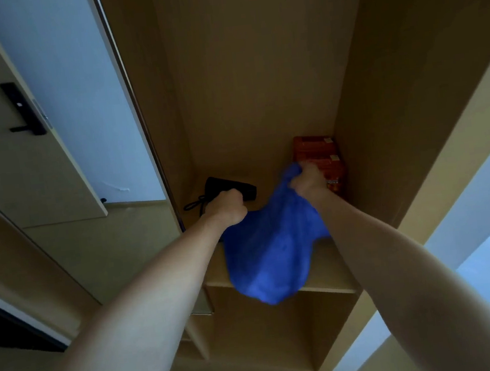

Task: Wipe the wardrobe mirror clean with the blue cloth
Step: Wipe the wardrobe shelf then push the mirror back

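Observation:
Between my two hands a blue cloth [270, 249] hangs in a sagging fold, in front of a wooden shelf [327, 287] inside the open wardrobe. My right hand [308, 181] grips its upper right corner in a bunched fist. Curled into a fist, my left hand [225, 207] is at the cloth's left edge and seems to hold it there. A pale, glossy sliding door panel [73, 112] stands left of the opening; I cannot tell whether it is the mirror.
A black object with a cord [237, 186] lies on the shelf just behind my left hand. An orange box [322, 156] stands in the shelf's back right corner. A door with a black lock handle [22, 110] is at the far left. Lower shelves sit below.

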